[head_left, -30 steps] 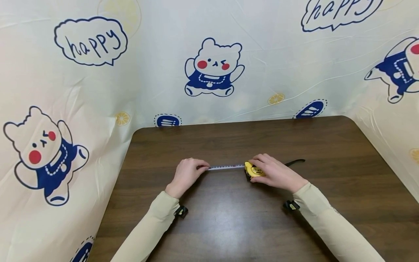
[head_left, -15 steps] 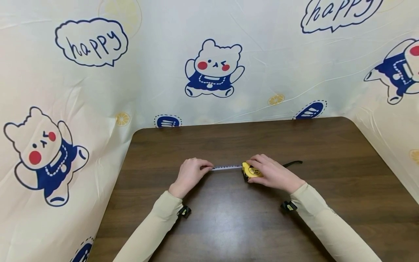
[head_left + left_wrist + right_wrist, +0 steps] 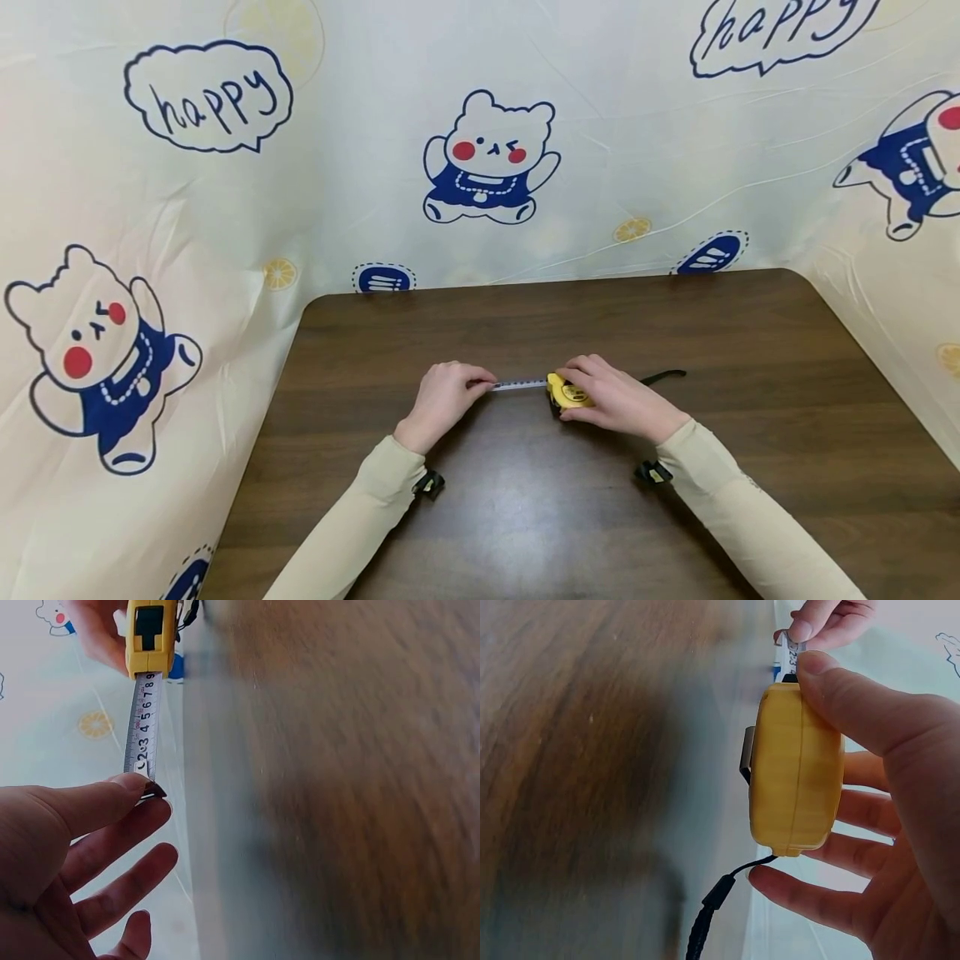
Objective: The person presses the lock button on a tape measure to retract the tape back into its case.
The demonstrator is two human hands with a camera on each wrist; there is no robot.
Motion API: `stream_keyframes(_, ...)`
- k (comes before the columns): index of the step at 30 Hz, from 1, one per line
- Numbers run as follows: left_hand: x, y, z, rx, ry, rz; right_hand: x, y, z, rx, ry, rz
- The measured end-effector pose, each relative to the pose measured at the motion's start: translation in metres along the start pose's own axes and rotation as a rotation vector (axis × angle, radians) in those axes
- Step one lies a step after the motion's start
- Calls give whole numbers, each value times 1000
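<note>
A yellow tape measure [image 3: 568, 393] is held in my right hand [image 3: 618, 400], thumb along one side and fingers on the other in the right wrist view. Its white blade [image 3: 142, 724] stretches left to my left hand [image 3: 446, 400], which pinches the dark end hook [image 3: 154, 791] between thumb and index finger. In the left wrist view the numbers up to about 9 show before the blade enters the case. The other left fingers are spread loosely below. A black wrist strap [image 3: 716, 896] trails from the case's back end.
Both hands are over a dark brown wooden table [image 3: 510, 525]. Behind it and at the sides hangs a pale cloth [image 3: 360, 167] printed with bears and "happy" bubbles. A small black device [image 3: 429, 485] sits on the left wrist, another [image 3: 652, 472] on the right.
The hands have drawn nearer each other: the left moved right, the right moved left with the tape measure. The exposed blade between them has grown shorter.
</note>
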State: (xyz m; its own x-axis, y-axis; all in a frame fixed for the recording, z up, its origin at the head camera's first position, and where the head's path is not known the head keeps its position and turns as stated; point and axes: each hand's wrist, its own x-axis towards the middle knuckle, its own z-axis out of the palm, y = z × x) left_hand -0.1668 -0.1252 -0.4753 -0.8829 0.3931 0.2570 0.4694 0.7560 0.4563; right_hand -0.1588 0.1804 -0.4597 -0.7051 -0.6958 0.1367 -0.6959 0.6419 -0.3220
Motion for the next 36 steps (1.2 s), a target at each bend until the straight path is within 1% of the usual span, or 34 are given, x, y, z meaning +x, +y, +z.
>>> stream_keyframes(11,1,6,7,-17,-23,-8,5,-5,5,-2,-5,-15)
stream_keyframes(22,5,13,14,11,-21,28,7,-8,9,-3,-5,-26)
stream_keyframes(30,9,18,17,2,-50,43,10,-10,10,7,-17,-29)
stream_keyframes(36,11,22,20,-15,-51,59,12,-11,12,7,-10,-47)
